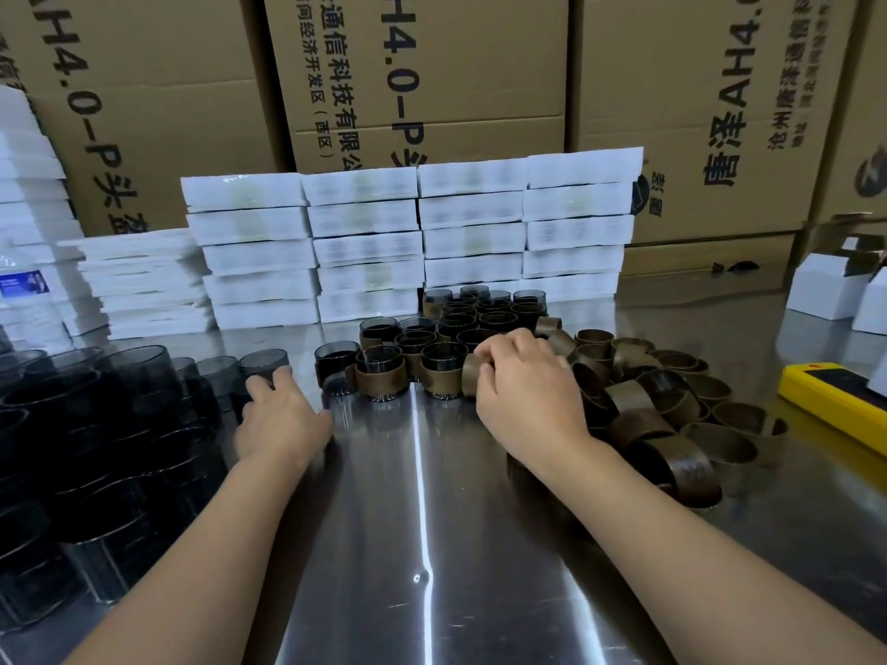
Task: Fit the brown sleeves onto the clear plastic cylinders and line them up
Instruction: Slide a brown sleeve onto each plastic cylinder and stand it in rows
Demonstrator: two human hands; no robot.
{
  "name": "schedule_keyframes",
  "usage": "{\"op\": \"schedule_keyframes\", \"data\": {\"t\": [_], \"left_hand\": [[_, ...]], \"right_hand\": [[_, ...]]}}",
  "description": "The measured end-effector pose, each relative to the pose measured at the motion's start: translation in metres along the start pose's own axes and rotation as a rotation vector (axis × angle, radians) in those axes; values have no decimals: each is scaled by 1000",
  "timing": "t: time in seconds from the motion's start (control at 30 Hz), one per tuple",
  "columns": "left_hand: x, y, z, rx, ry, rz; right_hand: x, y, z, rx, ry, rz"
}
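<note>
— Where is the sleeve that is being handled?
— The brown ring-shaped sleeve (472,376) stands on edge at the front right corner of the finished group. The right hand (525,386) has its fingers curled over the top of it and pinches it.
— And the finished ones?
— The sleeved smoky plastic cylinders (434,362) stand upright in close rows at the middle of the shiny steel counter (422,520). Their rims are up, they touch one another, and they sit just left of and behind that hand.
— Any spare sleeves?
— A pile of loose brown sleeves (643,400) lies jumbled to the right of the right hand, some upright, some tipped over.
— What about the other hand?
— The left hand (281,417) lies palm down at the edge of the bare smoky clear plastic cylinders (120,415) massed on the left. Its fingertips touch one bare cylinder (263,364) and the thumb is spread toward the middle. I cannot tell whether it actually grips that one.
— What is further out?
— Stacks of flat white boxes (369,242) form a wall right behind the sleeved group, with big brown cardboard cartons (432,64) printed in black behind them. A yellow rectangular case (835,400) lies at the right edge, with small white cartons (816,290) beyond it
</note>
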State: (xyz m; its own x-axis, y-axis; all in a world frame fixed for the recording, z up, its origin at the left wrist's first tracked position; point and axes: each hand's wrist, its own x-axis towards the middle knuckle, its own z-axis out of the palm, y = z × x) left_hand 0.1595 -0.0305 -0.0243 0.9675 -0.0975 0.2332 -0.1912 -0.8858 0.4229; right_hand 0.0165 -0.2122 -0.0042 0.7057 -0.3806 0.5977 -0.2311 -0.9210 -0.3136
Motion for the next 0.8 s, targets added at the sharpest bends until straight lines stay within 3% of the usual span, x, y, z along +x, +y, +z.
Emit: {"op": "schedule_keyframes", "data": {"t": [0.13, 0.3, 0.6, 0.73, 0.8], "left_hand": [[-4, 8, 0, 109, -76, 47], [-10, 15, -1, 139, -131, 83], [-17, 27, -3, -297, 38, 163], [-23, 35, 3, -390, 139, 248], [-21, 39, 7, -477, 108, 226]], "right_hand": [[-1, 4, -1, -335, -84, 20], [-1, 5, 1, -446, -168, 19], [0, 8, 0, -546, -261, 72], [0, 8, 1, -522, -222, 66], [1, 7, 1, -471, -172, 59]]}}
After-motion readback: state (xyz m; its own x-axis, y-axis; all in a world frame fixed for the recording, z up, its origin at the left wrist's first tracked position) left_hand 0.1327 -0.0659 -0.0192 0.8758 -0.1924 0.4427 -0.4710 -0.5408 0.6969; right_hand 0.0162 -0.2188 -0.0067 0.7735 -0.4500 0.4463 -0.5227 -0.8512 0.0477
